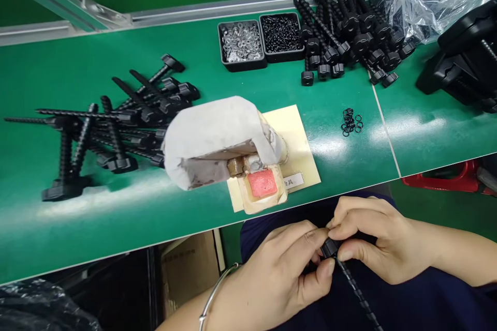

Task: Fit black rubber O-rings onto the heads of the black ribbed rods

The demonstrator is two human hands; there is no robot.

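Threaded black rod [355,289] head pinched by left hand [283,269] and right hand [368,243] fingertips, over lap.

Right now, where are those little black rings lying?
In the head view, the little black rings lie loose on the green table, right of centre, just right of the cream card and in front of the far pile of black screw knobs.

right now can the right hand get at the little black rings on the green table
Probably yes, once it lets go. The right hand and left hand are both pinching a black threaded bolt. The black rings lie loose on the green table, with nothing between.
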